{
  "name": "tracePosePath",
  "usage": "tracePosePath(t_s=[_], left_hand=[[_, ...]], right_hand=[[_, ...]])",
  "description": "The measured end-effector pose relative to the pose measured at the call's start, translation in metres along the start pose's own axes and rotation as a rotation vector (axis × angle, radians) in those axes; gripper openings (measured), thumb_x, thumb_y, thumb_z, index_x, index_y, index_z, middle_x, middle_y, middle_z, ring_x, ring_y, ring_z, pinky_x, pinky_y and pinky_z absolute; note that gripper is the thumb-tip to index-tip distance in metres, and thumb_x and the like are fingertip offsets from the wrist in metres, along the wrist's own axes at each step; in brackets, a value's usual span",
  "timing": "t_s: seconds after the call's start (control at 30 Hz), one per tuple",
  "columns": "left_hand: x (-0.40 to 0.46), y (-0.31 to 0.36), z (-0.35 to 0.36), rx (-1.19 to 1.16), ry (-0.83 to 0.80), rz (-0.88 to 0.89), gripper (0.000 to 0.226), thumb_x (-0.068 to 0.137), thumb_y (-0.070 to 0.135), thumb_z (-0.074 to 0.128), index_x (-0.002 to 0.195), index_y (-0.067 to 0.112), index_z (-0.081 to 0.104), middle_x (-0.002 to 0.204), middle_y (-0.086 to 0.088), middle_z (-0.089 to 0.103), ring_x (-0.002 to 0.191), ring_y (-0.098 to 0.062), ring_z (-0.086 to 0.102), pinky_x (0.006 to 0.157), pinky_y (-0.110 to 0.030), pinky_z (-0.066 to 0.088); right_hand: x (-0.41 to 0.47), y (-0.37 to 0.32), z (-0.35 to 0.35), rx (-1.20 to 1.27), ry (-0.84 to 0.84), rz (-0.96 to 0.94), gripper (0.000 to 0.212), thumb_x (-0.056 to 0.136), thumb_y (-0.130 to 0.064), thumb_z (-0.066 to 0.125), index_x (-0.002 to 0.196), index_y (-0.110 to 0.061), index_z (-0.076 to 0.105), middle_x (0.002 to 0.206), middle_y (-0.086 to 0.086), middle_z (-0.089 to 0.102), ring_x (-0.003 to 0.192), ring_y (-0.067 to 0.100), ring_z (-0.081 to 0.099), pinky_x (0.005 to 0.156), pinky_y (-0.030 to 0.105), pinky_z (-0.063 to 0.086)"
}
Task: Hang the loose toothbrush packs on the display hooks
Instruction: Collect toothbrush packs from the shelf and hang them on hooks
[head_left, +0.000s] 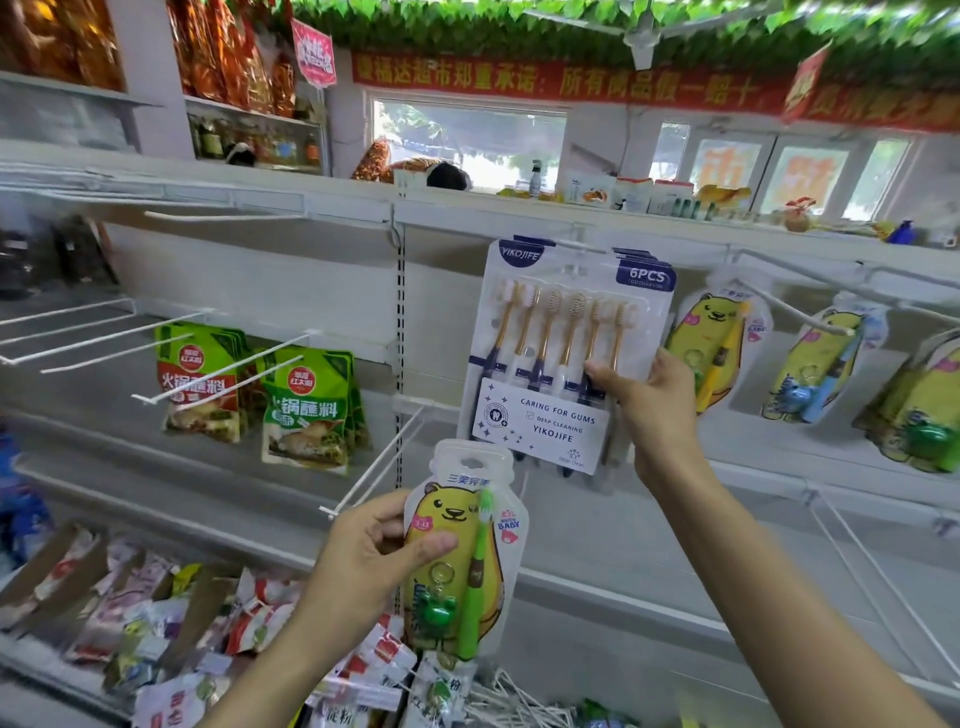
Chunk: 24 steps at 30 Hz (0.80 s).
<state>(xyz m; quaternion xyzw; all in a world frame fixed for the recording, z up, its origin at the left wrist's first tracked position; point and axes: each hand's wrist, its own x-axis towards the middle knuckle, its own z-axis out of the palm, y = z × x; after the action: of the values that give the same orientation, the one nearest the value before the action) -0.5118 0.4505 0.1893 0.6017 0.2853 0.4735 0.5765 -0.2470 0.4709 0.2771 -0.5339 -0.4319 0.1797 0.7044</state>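
Store aisle, white shelving with wire hooks, head view looking slightly up at the back panel.

Right hand (647, 400) raised, thumb on the front of the 6-pack (566, 353) at its lower right edge, fingers behind it: a pinch grip. The 6-pack hangs at the top from a hook (582, 245) under the upper rail; more packs of the same kind sit behind it, their blue corners showing at upper right. Six brushes in the blister, gold necks, dark and white handles, white card across the bottom.

Left hand (371, 551) lower, centre of frame, gripping the bear pack (462, 551) by its left edge, thumb across the front, fingers curled behind. Pack upright, off any hook, held in front of the lower shelves. It holds a green brush and a green frog keyring; hang hole at the top is free.

An empty hook (382, 457) juts out just left of the bear pack's top, apart from it.

To the right of the 6-pack, hung bear packs (711, 348) in a row on their own hooks, with yellow, blue and green brushes.

Left bay: green sauce pouches (306, 405) hanging on hooks, several bare hooks above them.

Bottom left: bins (130, 608) of small wrapped packets. A pile of loose white hooks (514, 701) at bottom centre.
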Motion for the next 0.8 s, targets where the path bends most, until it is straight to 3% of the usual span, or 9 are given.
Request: tracePosePath(t_s=[0.13, 0.37, 0.5, 0.67, 0.8], left_hand=[[0.012, -0.006, -0.005, 0.031, -0.007, -0.019, 0.032, 0.074, 0.01, 0.074, 0.107, 0.011, 0.075, 0.097, -0.011, 0.079, 0.093, -0.026, 0.076, 0.077, -0.028, 0.061], [0.026, -0.011, -0.001, 0.022, -0.008, -0.036, 0.028, 0.074, 0.011, 0.074, 0.102, 0.013, 0.074, 0.091, -0.01, 0.079, 0.084, -0.025, 0.077, 0.069, -0.027, 0.061], [0.027, -0.012, 0.005, 0.015, -0.044, -0.054, 0.027, 0.076, 0.011, 0.074, 0.104, 0.012, 0.074, 0.093, -0.011, 0.079, 0.086, -0.027, 0.077, 0.072, -0.031, 0.062], [0.024, -0.014, 0.017, 0.006, -0.119, -0.05, 0.028, 0.077, 0.01, 0.074, 0.105, 0.009, 0.074, 0.094, -0.01, 0.079, 0.086, -0.026, 0.077, 0.072, -0.029, 0.062], [0.019, -0.013, 0.031, 0.021, -0.175, -0.04, 0.027, 0.074, 0.013, 0.075, 0.101, 0.013, 0.074, 0.092, -0.004, 0.08, 0.083, -0.021, 0.077, 0.07, -0.025, 0.06]], right_hand=[[0.016, 0.01, 0.003, -0.036, 0.009, 0.026, 0.018, 0.085, -0.002, 0.076, 0.092, -0.018, 0.071, 0.082, -0.008, 0.077, 0.079, 0.007, 0.074, 0.065, 0.018, 0.055], [0.028, 0.02, 0.0, -0.088, -0.019, 0.051, 0.013, 0.086, -0.008, 0.076, 0.098, -0.014, 0.073, 0.094, 0.0, 0.078, 0.088, 0.014, 0.075, 0.081, 0.033, 0.057], [0.019, 0.023, -0.004, -0.159, -0.003, 0.05, 0.018, 0.086, -0.023, 0.078, 0.102, -0.016, 0.073, 0.096, -0.004, 0.077, 0.089, 0.008, 0.074, 0.08, 0.027, 0.057], [-0.006, 0.029, -0.028, -0.235, 0.021, 0.093, 0.03, 0.085, -0.029, 0.079, 0.106, -0.011, 0.068, 0.097, 0.001, 0.077, 0.083, 0.006, 0.073, 0.066, 0.018, 0.055], [-0.031, 0.037, -0.055, -0.38, 0.063, 0.162, 0.027, 0.082, -0.029, 0.082, 0.1, -0.016, 0.066, 0.092, 0.004, 0.073, 0.091, 0.022, 0.071, 0.087, 0.047, 0.059]])
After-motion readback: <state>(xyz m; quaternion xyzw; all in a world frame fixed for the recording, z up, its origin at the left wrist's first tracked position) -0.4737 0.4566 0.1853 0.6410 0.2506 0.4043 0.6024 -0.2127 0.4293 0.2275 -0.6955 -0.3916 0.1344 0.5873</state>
